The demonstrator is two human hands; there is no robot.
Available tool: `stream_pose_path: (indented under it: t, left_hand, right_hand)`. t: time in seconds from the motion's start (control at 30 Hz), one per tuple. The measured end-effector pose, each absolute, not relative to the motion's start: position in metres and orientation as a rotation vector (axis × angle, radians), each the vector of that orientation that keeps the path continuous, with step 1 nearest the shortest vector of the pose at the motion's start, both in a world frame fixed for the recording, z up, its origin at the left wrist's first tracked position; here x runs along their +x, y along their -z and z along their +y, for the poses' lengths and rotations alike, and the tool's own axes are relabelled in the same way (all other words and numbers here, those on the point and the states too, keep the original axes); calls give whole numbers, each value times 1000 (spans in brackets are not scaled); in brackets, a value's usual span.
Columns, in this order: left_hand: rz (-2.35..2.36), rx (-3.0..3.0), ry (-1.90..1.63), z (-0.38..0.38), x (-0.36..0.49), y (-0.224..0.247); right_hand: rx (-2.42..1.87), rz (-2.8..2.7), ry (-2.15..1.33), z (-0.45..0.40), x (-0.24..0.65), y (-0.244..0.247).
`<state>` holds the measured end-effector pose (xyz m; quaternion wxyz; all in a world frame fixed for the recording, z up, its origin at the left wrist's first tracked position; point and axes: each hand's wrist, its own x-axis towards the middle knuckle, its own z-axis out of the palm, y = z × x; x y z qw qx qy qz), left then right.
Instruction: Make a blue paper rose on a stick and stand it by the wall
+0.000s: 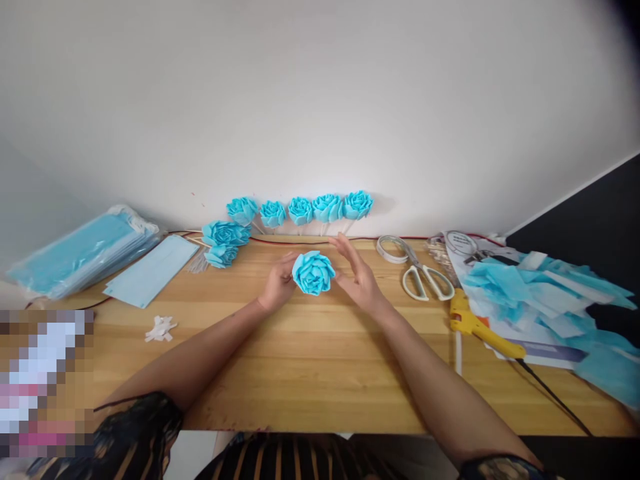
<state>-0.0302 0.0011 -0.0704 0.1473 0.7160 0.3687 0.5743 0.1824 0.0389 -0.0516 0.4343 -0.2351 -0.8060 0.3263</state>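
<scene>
A blue handmade flower (314, 273) with layered petals faces up at the centre, above the wooden table. My left hand (278, 283) is closed at its left side, with the fingertips partly hidden behind the petals; the stem is out of sight. On the other side, my right hand (360, 277) is open, fingers spread and raised, its thumb close to the petals. Whether that thumb touches them I cannot tell. Beyond my hands, several finished blue flowers (301, 211) on white stems lean against the wall, and more blue flowers (225, 235) lie at the left.
White-handled scissors (428, 280) and a tape roll (392, 249) lie at right. A yellow glue gun (483, 325) trails its black cord near blue fabric scraps (540, 290). Left are bagged blue sheets (90, 250), loose light-blue sheets (153, 270) and small white strips (161, 329).
</scene>
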Motion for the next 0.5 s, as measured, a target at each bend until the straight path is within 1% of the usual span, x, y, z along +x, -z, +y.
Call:
stream_pose_path:
  t: [0.13, 0.37, 0.5]
  left_hand:
    - [1062, 2119, -1588, 1, -32, 69]
    - [1125, 2173, -1566, 3, -30, 75]
    - [1144, 2251, -1581, 2, -29, 73]
  right_hand:
    - [-432, -2101, -808, 21, 182, 31]
    - [-303, -2111, -573, 20, 171, 43]
    - [-279, -2023, -551, 17, 166, 42]
